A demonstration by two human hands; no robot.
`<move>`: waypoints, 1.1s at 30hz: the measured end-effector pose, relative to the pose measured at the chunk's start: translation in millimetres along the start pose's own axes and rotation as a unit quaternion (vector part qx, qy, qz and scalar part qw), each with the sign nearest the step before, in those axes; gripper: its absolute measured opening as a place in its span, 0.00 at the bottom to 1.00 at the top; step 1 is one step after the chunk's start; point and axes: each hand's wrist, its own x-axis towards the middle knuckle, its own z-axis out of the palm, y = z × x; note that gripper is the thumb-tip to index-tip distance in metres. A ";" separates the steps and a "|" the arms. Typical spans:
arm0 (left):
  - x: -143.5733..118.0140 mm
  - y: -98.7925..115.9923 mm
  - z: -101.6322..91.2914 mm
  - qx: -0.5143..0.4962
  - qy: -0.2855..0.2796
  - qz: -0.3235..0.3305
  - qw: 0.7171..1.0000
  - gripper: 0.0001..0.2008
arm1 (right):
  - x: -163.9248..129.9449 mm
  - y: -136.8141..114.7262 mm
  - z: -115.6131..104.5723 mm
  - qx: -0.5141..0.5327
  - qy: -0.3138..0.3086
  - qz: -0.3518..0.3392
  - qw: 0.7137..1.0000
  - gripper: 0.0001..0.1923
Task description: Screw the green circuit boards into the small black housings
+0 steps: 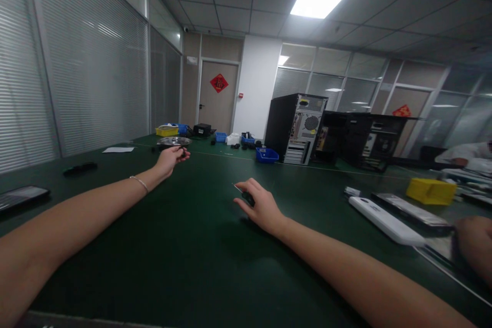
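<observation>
My left hand (171, 161) reaches out to the front edge of a round shiny metal dish (173, 140) at the far side of the table. Its fingers are pinched together around a small dark piece that is too small to name. Nearer the middle, my right hand (263, 206) is raised a little over the green table top (184, 256). It grips a small screwdriver (248, 198) by its dark handle, and the thin metal shaft points up to the left. The palm hides part of the handle.
Black computer towers (282, 128) stand at the back right, beside a blue bin (267, 155). On the right lie a white power bank-like block (384, 220), a yellow box (431, 191) and another person's hand (476, 246). A phone (23, 198) lies at left.
</observation>
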 end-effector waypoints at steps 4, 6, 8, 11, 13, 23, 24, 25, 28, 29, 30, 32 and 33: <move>-4.5 -10.9 2.6 0.020 -0.019 -0.026 0.999 0.13 | 0.5 4.2 1.4 0.003 0.005 0.015 1.000 0.15; -14.1 -17.6 19.1 0.035 -0.063 -0.038 0.997 0.13 | 1.0 7.7 2.5 0.007 0.006 0.023 1.000 0.14; -28.3 -21.7 39.9 0.055 -0.122 -0.046 0.990 0.13 | 1.7 11.9 4.2 0.010 0.008 0.032 0.999 0.14; -56.1 -21.4 68.3 0.089 -0.215 -0.043 0.972 0.11 | 3.0 17.0 7.1 0.016 0.016 0.042 0.999 0.13; -75.5 -17.5 81.6 0.107 -0.267 -0.026 0.957 0.11 | 3.4 17.7 7.9 0.021 0.019 0.039 0.999 0.13; -105.0 -5.0 93.6 0.175 -0.345 0.089 0.918 0.13 | 1.5 9.3 3.8 0.029 -0.002 -0.007 1.000 0.10; -104.3 -5.4 92.9 0.178 -0.340 0.094 0.919 0.14 | 1.5 9.9 4.0 0.028 -0.002 -0.007 1.000 0.10; -103.7 -5.6 92.3 0.179 -0.337 0.098 0.919 0.14 | 1.5 10.6 4.3 0.026 -0.001 -0.006 1.000 0.10; -102.8 -6.3 91.0 0.181 -0.334 0.107 0.919 0.15 | 1.5 12.1 4.9 0.023 0.002 -0.004 1.000 0.11; -102.6 -6.6 90.8 0.181 -0.333 0.109 0.919 0.15 | 1.5 12.3 5.0 0.021 0.003 -0.004 1.000 0.11; -102.4 -6.9 90.7 0.181 -0.331 0.111 0.919 0.15 | 1.5 12.4 5.0 0.020 0.004 -0.004 1.000 0.11; -102.2 -7.3 90.6 0.181 -0.328 0.114 0.920 0.15 | 1.4 12.4 4.8 0.018 0.007 -0.005 1.000 0.10; -102.2 -7.4 90.6 0.181 -0.328 0.115 0.920 0.15 | 1.4 12.5 4.8 0.017 0.007 -0.006 1.000 0.10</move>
